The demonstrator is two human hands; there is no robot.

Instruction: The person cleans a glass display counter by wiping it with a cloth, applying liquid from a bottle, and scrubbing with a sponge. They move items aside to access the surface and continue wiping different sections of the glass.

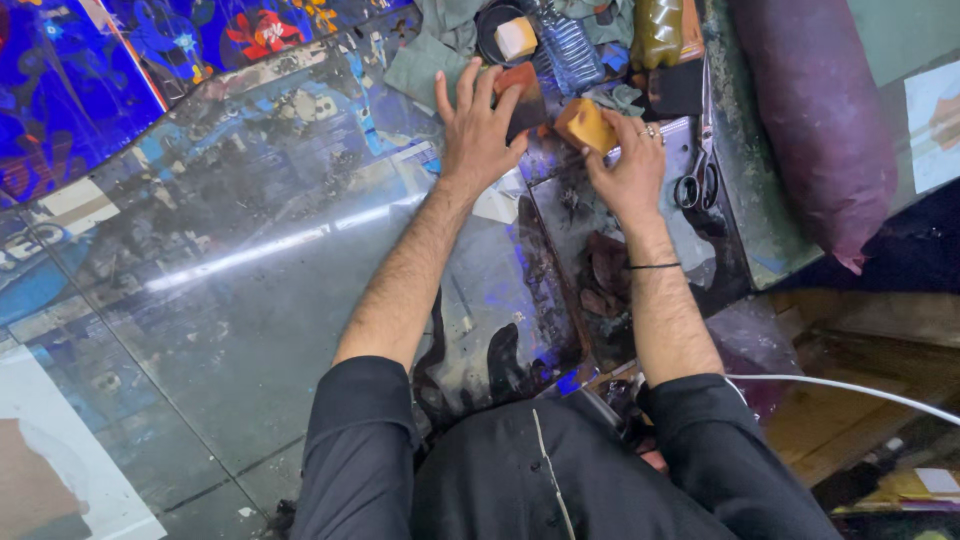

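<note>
Head view: left hand (480, 125) lying flat, fingers spread wide, touching dark reddish block (522, 92) on glass table (250, 290). Right hand (628, 165) pinching orange sponge (586, 125), just beside block. Scissors (697, 180) lying near right hand. Clear plastic bottle (566, 45) lying behind block. Purple cushion (820, 120) sitting far right.

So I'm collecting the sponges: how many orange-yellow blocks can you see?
2: one orange block under the right hand, one paler block in the dark round dish. Clutter may hide more.
</note>
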